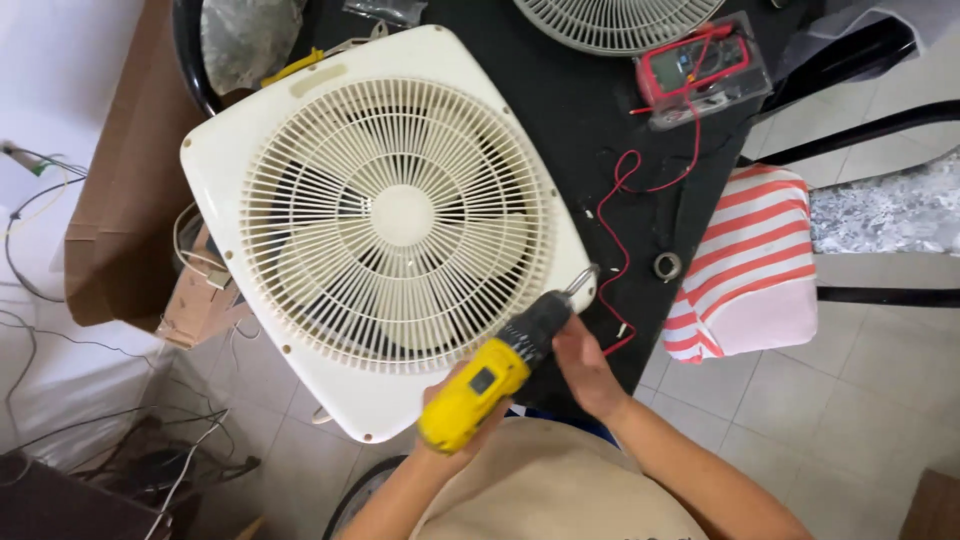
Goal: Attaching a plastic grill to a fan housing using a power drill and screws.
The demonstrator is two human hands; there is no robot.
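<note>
Two bare hands work at the near right corner of a cream box fan (385,220), which lies grille-up on a black table (560,130). The left hand (462,420) is closed around the grip of a yellow cordless drill (495,378), fingers wrapped under the body. The drill's dark chuck points up and to the right, and its metal bit (582,280) meets the fan housing at the corner, right at the rim. The right hand (580,365) is partly closed beside the chuck, fingertips touching its dark collar; whether it grips firmly cannot be told.

On the table beyond the fan's right edge, a red lead (622,210) runs in loops from a multimeter in a clear case (700,68) down toward the drill. A small metal ring (667,265) lies just beside that lead. A second round grille (615,22) shows partly at the top edge. A red-and-white striped cloth (750,265) hangs over a chair right of the table. Brown cardboard (125,170) sits left of the fan.
</note>
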